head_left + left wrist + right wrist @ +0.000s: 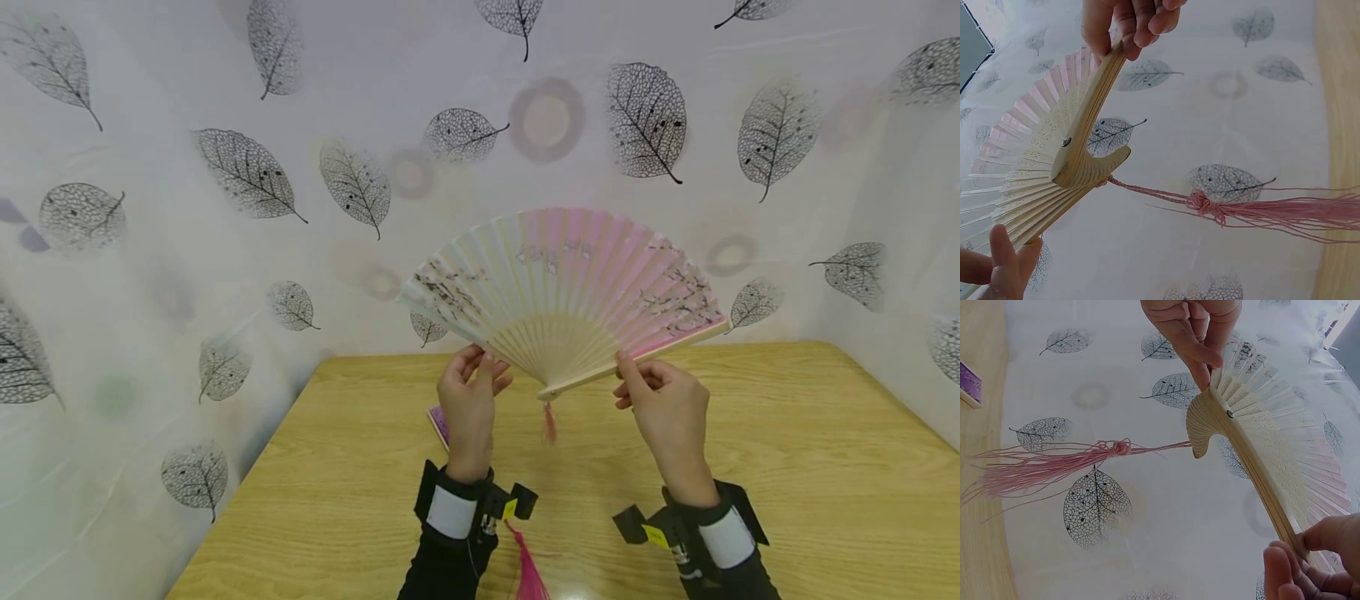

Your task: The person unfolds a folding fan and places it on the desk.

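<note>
An opened folding fan (558, 283) is held up above the table, its leaf shading from pale mint to pink with blossom branches and small butterflies. Its pale wooden ribs meet at a pivot (1230, 414), from which a pink tassel (1235, 209) hangs. My left hand (468, 400) pinches the mint-side edge between thumb and fingers. On the pink side, my right hand (667, 408) grips the thick wooden guard stick (1260, 487), thumb on the near face. Both hands hold the fan spread wide, its leaf side upward.
Behind my left forearm a purple item (440, 423) with a pale edge lies on the wooden table (315, 500), mostly hidden. A magenta tassel (529, 571) lies near the front. A white sheet with leaf prints (360, 275) hangs behind the table and at its sides.
</note>
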A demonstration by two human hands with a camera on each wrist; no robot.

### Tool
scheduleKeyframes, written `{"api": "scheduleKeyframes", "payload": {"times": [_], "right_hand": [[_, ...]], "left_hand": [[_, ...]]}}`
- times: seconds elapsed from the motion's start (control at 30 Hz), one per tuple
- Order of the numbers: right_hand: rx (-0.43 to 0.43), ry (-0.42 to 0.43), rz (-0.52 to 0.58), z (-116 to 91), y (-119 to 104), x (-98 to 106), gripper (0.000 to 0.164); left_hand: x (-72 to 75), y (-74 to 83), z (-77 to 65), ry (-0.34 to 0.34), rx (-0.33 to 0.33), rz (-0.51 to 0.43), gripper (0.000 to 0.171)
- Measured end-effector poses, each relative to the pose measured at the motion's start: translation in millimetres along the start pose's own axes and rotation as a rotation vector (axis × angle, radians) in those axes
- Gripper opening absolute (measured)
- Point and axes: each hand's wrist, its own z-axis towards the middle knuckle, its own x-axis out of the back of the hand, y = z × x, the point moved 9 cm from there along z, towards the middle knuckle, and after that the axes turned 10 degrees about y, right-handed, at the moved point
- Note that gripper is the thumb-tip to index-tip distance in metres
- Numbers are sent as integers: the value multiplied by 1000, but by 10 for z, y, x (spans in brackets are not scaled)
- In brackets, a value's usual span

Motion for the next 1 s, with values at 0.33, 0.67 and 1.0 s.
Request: {"api": "scheduleKeyframes", "payload": {"times": [0.33,0.67,1.0], "right_hand": [[-6,14,-5,-2,10,0,41],[1,24,1,6,-9,7,40],[7,52,19,9,-20,28,37]], "left_hand": [[20,23,-3,13,-4,-31,21],[19,34,-15,3,-2,-27,21],[23,24,-14,10,15,-58,22]]}}
